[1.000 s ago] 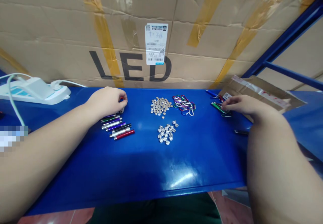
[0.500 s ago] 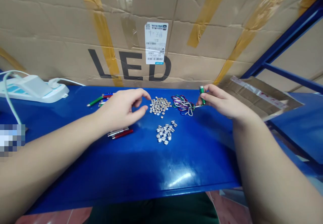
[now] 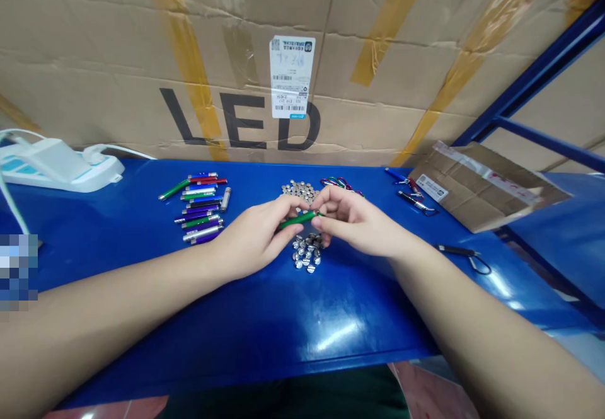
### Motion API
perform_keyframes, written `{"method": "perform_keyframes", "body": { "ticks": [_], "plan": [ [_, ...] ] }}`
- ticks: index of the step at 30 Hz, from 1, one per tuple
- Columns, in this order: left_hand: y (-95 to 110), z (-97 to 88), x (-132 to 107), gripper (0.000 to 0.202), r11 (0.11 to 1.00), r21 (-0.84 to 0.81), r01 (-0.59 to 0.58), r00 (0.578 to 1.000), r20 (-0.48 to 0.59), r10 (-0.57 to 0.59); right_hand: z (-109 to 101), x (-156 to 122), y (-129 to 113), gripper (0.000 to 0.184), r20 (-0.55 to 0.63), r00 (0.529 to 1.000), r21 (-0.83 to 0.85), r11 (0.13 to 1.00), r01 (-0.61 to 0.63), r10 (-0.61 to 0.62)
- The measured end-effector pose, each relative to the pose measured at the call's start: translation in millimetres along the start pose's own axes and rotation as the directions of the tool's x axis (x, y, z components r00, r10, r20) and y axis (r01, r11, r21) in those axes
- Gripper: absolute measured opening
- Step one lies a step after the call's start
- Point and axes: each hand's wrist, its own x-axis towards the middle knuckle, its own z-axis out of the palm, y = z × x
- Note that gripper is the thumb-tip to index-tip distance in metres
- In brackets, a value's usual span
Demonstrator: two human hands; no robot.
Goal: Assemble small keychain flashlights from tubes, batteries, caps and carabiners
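Note:
A slim green penlight (image 3: 299, 219) lies level between my two hands, above the middle of the table. My left hand (image 3: 265, 235) is closed around its left part with thumb and fingers. At the other end, the fingertips of my right hand (image 3: 352, 219) pinch its tip; a small piece there is too covered to make out. Behind my hands lies a pile of button cells (image 3: 299, 189), partly hidden. Several silver end caps (image 3: 305, 256) are heaped just below them. Coloured carabiners (image 3: 340, 182) show behind my right hand.
Several coloured penlights (image 3: 203, 208) lie in a column at left. A white power strip (image 3: 94, 176) sits farther left. At right are penlights with clips (image 3: 413, 200), a black penlight with a loop (image 3: 456, 251) and an open cardboard box (image 3: 477, 186). A large carton (image 3: 378, 116) stands behind.
My right hand has come left from the carabiners with the green penlight. My left hand, open and empty before, has moved right and closed on the penlight's other end.

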Motion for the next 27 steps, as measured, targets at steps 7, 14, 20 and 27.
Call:
{"method": "perform_keyframes", "body": {
  "ticks": [7, 14, 20, 27],
  "plan": [
    [-9.3, -6.9, 1.2, 0.036, 0.984, 0.150, -0.098, 0.995, -0.011, 0.100, -12.7, 4.5, -1.5, 0.043, -0.230, 0.973, 0.113, 0.993, 0.020, 0.006],
    [-6.7, -10.8, -0.6, 0.034, 0.988, 0.136, -0.073, 0.997, 0.049, 0.067, -3.3, 2.8, -3.1, 0.041, -0.174, 0.985, -0.020, 1.000, -0.023, 0.019],
    [-5.8, -12.2, -0.5, 0.043, 0.986, 0.161, -0.036, 0.997, 0.071, 0.025, -2.8, 0.5, -1.7, 0.021, -0.135, 0.987, -0.253, 0.966, 0.051, -0.087],
    [-6.6, -8.9, 0.7, 0.027, 0.984, 0.135, -0.114, 0.991, 0.080, 0.104, 1.4, -1.1, -2.9, 0.024, -0.053, 0.972, -0.398, 0.897, 0.192, -0.231]
  ]
}}
